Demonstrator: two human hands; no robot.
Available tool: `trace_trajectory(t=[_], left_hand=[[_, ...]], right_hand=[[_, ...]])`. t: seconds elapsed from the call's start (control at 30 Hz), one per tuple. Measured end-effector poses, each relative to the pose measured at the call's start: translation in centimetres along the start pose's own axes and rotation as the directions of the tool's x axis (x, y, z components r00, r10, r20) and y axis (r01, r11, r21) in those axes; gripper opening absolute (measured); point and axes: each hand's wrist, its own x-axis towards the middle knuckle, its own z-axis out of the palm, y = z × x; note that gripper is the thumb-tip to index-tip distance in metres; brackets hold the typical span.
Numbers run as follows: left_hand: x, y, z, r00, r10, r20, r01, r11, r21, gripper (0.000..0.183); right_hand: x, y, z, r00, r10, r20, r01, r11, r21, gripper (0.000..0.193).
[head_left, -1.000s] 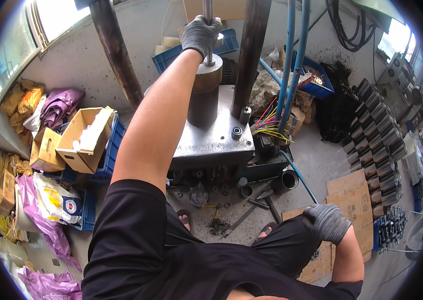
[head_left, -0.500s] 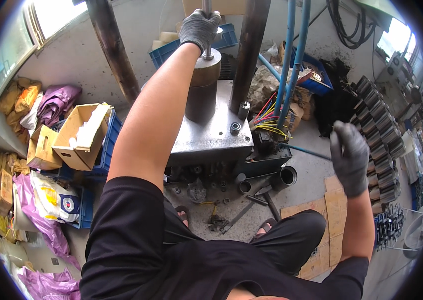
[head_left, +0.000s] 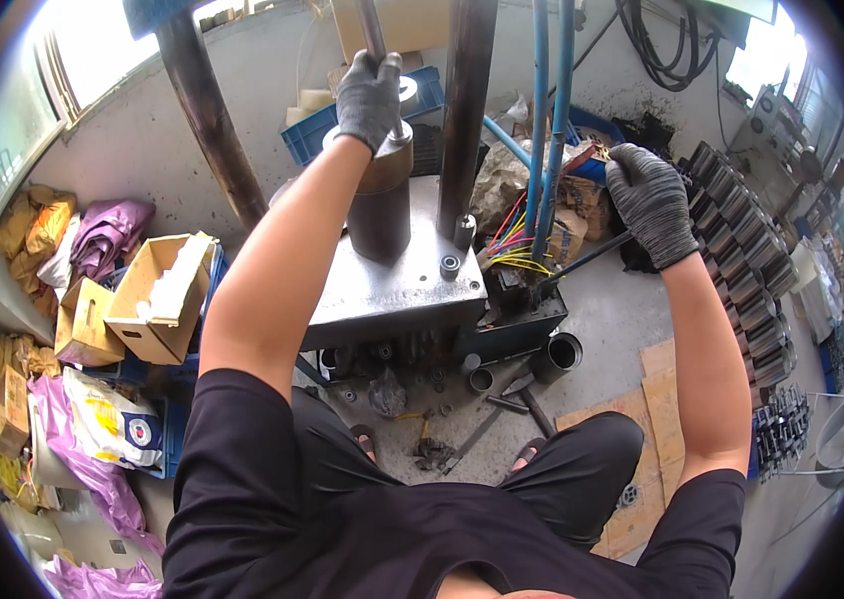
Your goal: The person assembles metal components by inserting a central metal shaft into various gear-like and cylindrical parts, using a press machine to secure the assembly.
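My left hand [head_left: 369, 100], in a grey glove, is wrapped round a metal rod [head_left: 372, 28]. The rod leans, its lower end at the top of a dark steel cylinder [head_left: 379, 215]. That cylinder stands on a shiny metal plate [head_left: 372, 295]. Out to the right, my gloved right hand [head_left: 651, 205] is closed at the end of a thin dark lever [head_left: 586, 258]; its palm hides the lever's tip. On the plate, a small ring-shaped part [head_left: 450, 267] and a short metal sleeve [head_left: 464, 232] sit near the right edge.
Dark steel posts [head_left: 466, 110] flank the cylinder. Blue pipes [head_left: 555, 120] and coloured wires [head_left: 520, 262] rise right of the plate. Stacked metal cylinders [head_left: 741, 265] stand far right. A hammer [head_left: 536, 407] lies on the floor; cartons [head_left: 157, 334] are at left.
My right hand has moved up and left, and the lever has swung upward with it. The rod in my left hand has gone from upright to leaning. The whole view has shifted slightly.
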Motion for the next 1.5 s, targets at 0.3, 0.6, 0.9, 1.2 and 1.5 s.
trace_trajectory(t=[0.3,0.6,0.9,1.2,1.5], left_hand=[[-22.4,-0.2,-4.0,0.879,-0.292,0.377,0.473,0.430,-0.769,0.056],[-30.6,-10.0,-4.6,0.255,-0.649,0.716,0.810,-0.261,-0.526,0.027],[-30.1,-13.6,-3.9,0.139,-0.635,0.760,0.771,-0.412,-0.485,0.047],[-37.6,-6.1,-2.7,0.501,-0.651,0.570,0.859,0.297,-0.416,0.033],[-36.2,0.5,-6.5,0.542,0.509,0.669,-0.398,0.856,-0.330,0.042]], right_hand=[[-2.3,-1.0,-1.7,1.000,0.005,0.029,-0.004,1.000,-0.018,0.020],[-9.5,-3.9,-5.2,0.988,-0.106,0.108,0.102,0.994,0.042,0.015],[-18.1,-11.3,-7.3,0.919,-0.326,0.222,0.341,0.940,-0.032,0.031],[-20.6,-14.0,4.2,0.750,-0.044,0.660,-0.412,0.749,0.519,0.027],[-27.6,-14.9,12.9,0.375,-0.168,0.912,-0.783,-0.584,0.214,0.071]])
